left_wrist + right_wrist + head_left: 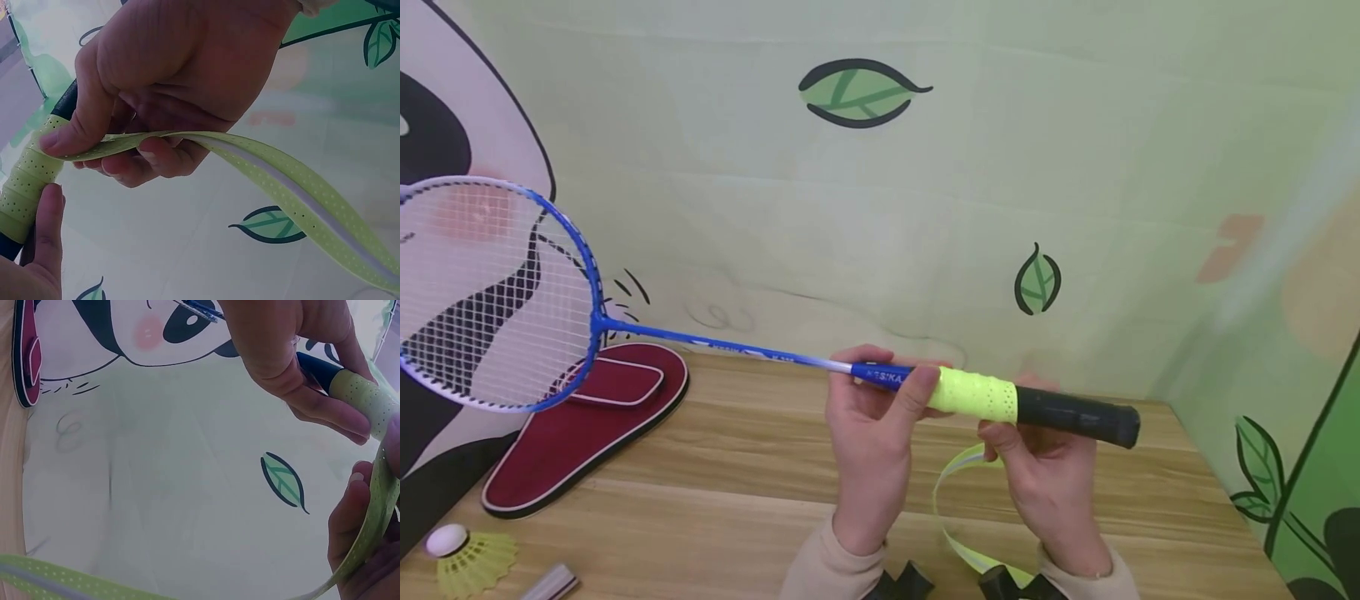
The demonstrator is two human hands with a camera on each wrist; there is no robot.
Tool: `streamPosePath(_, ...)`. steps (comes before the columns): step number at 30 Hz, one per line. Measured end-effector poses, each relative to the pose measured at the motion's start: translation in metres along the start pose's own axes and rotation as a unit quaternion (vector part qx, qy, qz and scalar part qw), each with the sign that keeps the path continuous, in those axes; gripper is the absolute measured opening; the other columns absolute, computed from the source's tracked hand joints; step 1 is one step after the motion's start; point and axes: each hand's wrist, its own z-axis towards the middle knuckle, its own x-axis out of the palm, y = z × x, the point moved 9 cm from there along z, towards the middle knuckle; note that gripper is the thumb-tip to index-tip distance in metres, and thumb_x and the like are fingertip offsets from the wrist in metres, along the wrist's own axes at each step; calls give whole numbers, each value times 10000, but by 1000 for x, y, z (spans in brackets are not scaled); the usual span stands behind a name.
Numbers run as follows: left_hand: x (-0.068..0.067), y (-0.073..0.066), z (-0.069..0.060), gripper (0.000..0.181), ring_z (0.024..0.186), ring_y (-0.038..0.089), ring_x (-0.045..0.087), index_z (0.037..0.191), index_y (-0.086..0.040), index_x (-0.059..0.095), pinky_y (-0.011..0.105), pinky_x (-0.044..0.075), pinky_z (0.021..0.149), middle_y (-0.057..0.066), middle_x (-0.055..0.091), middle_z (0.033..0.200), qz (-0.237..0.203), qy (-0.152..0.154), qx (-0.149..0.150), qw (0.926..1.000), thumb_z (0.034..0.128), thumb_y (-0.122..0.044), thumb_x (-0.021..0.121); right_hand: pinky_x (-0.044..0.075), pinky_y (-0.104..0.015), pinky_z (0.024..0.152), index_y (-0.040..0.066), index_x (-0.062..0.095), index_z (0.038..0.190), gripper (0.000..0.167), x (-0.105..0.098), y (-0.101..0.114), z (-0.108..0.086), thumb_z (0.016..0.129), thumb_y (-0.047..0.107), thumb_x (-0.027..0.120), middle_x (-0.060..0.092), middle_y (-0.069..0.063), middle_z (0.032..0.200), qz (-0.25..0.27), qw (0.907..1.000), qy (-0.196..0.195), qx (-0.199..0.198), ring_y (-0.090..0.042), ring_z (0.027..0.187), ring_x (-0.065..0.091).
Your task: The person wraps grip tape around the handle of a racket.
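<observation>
Tape (281, 179) pinched by right hand (1051, 477), racket (775, 356) gripped by left hand (874, 442): best to wind taut, overlapping evenly.

Soft, fairly even light fills the head view; a pale diagonal streak hazes the right side of the light green printed fabric backdrop (925, 208), and the neon-yellow perforated grip tape (977, 395) looks almost fluorescent. Both wrist views are dimmer and cooler, their colours muted, with the fingers (159, 156) shaded and fine detail slightly soft.
</observation>
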Motion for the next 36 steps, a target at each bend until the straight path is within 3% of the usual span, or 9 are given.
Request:
streamPosePath(5,-2,-1,0,354,741,182,670,1080,-14,411,363,609,610,81,661,897,171,-116,-13,9998,870,16,695,483,-236,495,-123,480,1290,516,0,1,-1,826,-88,702,652,-67,932,145,9999,27,-35,-148,644,592)
streamPosePath(11,-3,0,1,351,713,184,664,1069,-14,412,396,604,564,100,647,874,141,-159,-60,9998,867,17,697,477,-240,495,-145,540,1211,405,1,1,-2,831,-121,677,681,-73,853,217,9997,86,-11,-148,638,584)
streamPosePath(16,-2,2,1,343,693,202,664,1075,-35,409,468,592,540,104,652,862,59,-101,-98,9999,878,6,688,478,-230,511,-142,540,1195,391,1,2,-2,829,-129,674,680,-78,942,222,9997,64,47,-146,625,566)
streamPosePath(23,0,-1,0,361,807,166,653,1089,-60,429,275,575,715,49,664,903,284,-41,-31,9996,867,-35,713,474,-246,498,-144,535,1181,372,1,2,0,839,-110,675,679,-82,917,353,9994,56,-9,-153,599,551)
streamPosePath(25,2,-2,0,361,857,182,656,1096,-71,432,252,551,762,58,679,931,237,62,59,9997,869,-38,711,467,-256,486,-143,532,1181,360,0,2,0,848,-110,665,672,-80,889,408,9992,53,-17,-158,585,542)
streamPosePath(29,9,-7,0,336,947,269,667,1116,-65,432,321,554,846,120,687,1020,-146,472,407,9979,889,16,666,449,-279,467,-137,526,1182,324,0,3,1,877,-103,633,633,-72,812,478,9988,33,-42,-170,563,523)
streamPosePath(36,22,-15,-2,391,1097,353,624,1186,-47,415,426,498,983,178,654,1162,-647,1247,829,9866,879,129,580,421,-289,441,-104,546,1108,213,-5,4,1,917,-42,615,620,-90,846,293,9994,-194,-28,-177,555,512)
